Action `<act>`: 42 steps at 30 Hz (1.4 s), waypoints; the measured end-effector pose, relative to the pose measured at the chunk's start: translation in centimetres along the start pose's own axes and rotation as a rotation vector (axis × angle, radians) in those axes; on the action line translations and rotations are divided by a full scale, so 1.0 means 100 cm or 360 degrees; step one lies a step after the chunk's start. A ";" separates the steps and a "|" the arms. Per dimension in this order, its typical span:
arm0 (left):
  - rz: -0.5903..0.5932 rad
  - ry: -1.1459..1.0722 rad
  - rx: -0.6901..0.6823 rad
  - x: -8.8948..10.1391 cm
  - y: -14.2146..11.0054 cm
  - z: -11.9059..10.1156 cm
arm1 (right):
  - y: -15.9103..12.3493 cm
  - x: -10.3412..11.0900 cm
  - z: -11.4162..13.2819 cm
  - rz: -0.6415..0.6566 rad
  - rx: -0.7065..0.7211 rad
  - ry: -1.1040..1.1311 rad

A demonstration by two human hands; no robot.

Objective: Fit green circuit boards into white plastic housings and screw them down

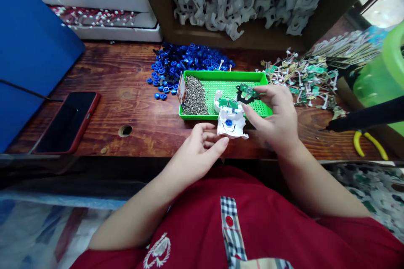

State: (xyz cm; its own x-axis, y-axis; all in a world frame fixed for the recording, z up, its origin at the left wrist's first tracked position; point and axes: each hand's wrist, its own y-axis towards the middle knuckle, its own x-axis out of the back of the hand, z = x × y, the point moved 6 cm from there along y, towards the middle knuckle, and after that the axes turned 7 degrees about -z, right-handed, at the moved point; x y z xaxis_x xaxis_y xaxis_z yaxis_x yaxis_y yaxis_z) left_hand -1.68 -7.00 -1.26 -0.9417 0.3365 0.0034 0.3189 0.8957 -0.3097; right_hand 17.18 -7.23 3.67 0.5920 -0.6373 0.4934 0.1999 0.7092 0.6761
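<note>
My left hand (205, 147) grips the lower edge of a white plastic housing (231, 131), thumb in front and fingers behind. A blue button (228, 123) sits in the middle of that housing, and a green circuit board (227, 103) lies at its top. In my right hand (274, 113), between thumb and fingers, is a small green circuit board with a black bracket (248, 93). It hangs just to the right of the housing, above the green tray (233, 75). Whether my right thumb touches the housing I cannot tell.
Screws (194, 96) fill the tray's left end. Behind it lie blue buttons (189, 61); wired boards (306, 77) are heaped at right. A box of white parts (233, 0) stands at the back. A phone (67, 122), a black-tipped tool (366, 115) and yellow-handled pliers (369, 143) flank my hands.
</note>
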 end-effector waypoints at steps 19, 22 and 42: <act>0.0429 -0.0791 0.0351 -0.040 0.010 0.006 | -0.022 0.002 0.022 0.0724 0.0183 0.0208; 0.0407 -0.0756 0.0213 -0.039 0.004 0.004 | -0.023 0.008 0.031 0.0751 0.0224 0.0192; 0.0411 -0.0830 0.0035 -0.041 -0.010 0.006 | -0.028 0.018 0.054 0.0823 0.0470 -0.0120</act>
State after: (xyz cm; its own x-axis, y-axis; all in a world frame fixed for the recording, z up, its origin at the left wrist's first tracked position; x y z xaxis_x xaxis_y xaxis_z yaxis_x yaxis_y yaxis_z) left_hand 1.82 -9.46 -1.52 -0.7638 0.3508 -0.5418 0.5483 0.7956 -0.2577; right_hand 13.45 -11.99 5.66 0.4956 -0.2589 0.8291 -0.3311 0.8261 0.4559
